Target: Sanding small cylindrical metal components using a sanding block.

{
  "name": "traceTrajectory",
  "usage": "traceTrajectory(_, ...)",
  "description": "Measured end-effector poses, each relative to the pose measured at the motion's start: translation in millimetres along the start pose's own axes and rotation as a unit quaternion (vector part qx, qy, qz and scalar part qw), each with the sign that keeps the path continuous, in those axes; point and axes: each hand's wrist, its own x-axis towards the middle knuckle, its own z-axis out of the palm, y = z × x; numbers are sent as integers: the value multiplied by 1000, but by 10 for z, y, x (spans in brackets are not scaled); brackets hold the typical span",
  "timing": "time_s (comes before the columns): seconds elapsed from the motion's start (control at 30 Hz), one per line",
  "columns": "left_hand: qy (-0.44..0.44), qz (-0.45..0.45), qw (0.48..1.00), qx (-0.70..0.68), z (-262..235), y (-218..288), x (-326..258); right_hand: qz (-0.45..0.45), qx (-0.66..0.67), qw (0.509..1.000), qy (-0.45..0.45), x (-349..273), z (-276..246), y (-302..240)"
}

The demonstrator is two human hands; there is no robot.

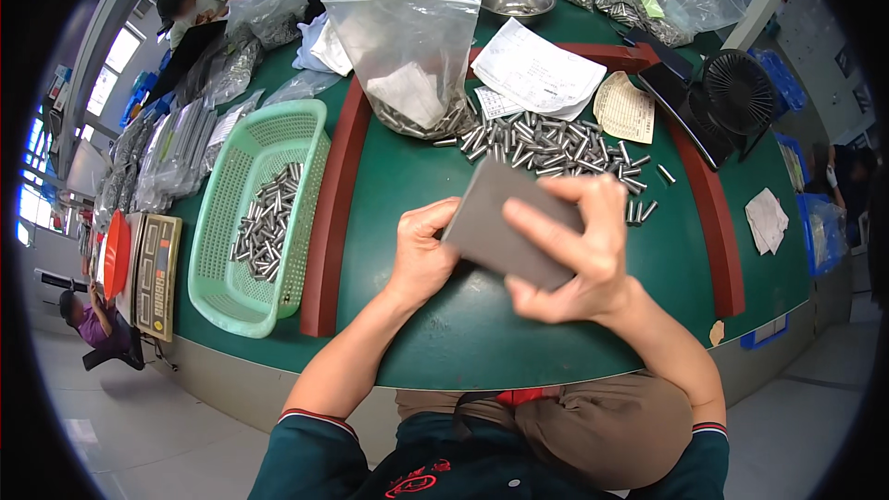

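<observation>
A dark grey rectangular block (505,222) is held tilted over the near middle of the green table. My right hand (585,255) grips it from the right, its fingers spread across the upper face and slightly blurred. On the block's left edge, my left hand (424,250) is closed, thumb along the side; its fingertips are partly hidden, so a small item between them cannot be ruled out. Just beyond the block lies a loose heap of short metal pins (546,143). More pins (269,227) fill part of a green plastic basket (213,250) at the left.
Dark red bars (326,268) frame the work area. Behind the heap stand a clear bag of pins (403,46), papers (537,65) and a metal bowl (519,2). A black fan (736,93) is at the right, a scale (156,273) at the far left. Other people are in the background.
</observation>
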Motion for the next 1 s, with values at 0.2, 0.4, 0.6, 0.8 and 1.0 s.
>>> traceTrajectory(0.2, 35, 27, 999, 13, -55, -28, -17, 22, -24, 999, 29, -18, 20, 65)
traceTrajectory(0.4, 16, 45, 998, 38, -42, 38, -27, 60, -80, 994, 53, -36, -40, 150)
traceTrajectory(0.6, 17, 49, 998, 23, -40, -14, -35, 76, -130, 988, 48, -70, -35, 308)
traceTrajectory(0.8, 66, 62, 995, -43, 16, -40, 13, 84, -76, 993, 12, -23, -3, 179)
traceTrajectory(1.0, 69, 35, 991, -107, 38, -69, 29, 89, -78, 993, 21, -35, -26, 180)
